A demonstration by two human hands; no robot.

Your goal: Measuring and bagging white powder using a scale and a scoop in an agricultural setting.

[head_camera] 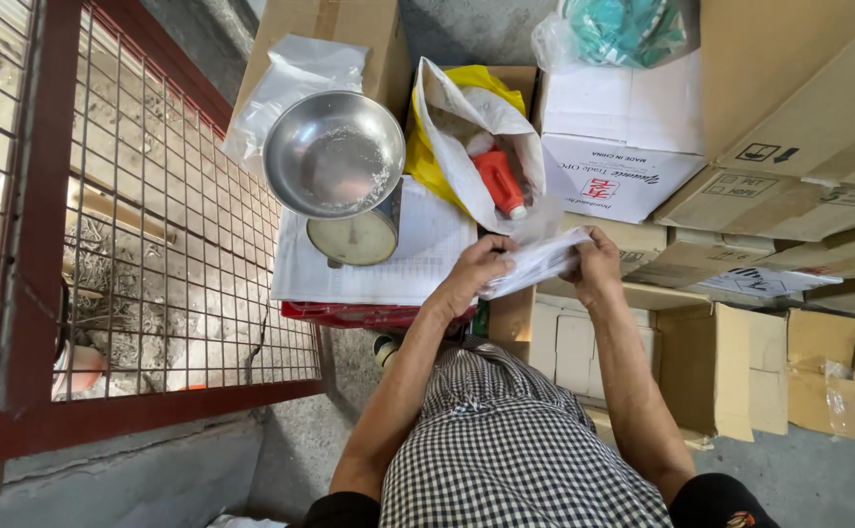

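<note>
- Head view, looking straight down: left hand and right hand both closed on one small clear plastic bag, held stretched between them just above the lap.
- Left fingers pinching the bag's left end; right fingers gripping its right end; hands apart, joined only by the bag.
- Bag contents too blurred to tell.
- Checked garment filling the lower middle, forearms running up from it to the bag.
- Just left of the left hand: sheet of printed paper lying flat on a red crate.
- On that paper: dial weighing scale carrying a round metal bowl, whitish residue inside the bowl.
- Directly beyond the held bag: open white sack with yellow lining, red bottle with white cap lying inside it.
- Right of the sack: white carton, green material in clear plastic resting on top.
- Far right and below: stacked brown cardboard boxes, some open.
- Left side: red-framed wire mesh panel, standing upright, well apart from both hands.
- Clear plastic sheet lying behind the bowl against a brown box.
</note>
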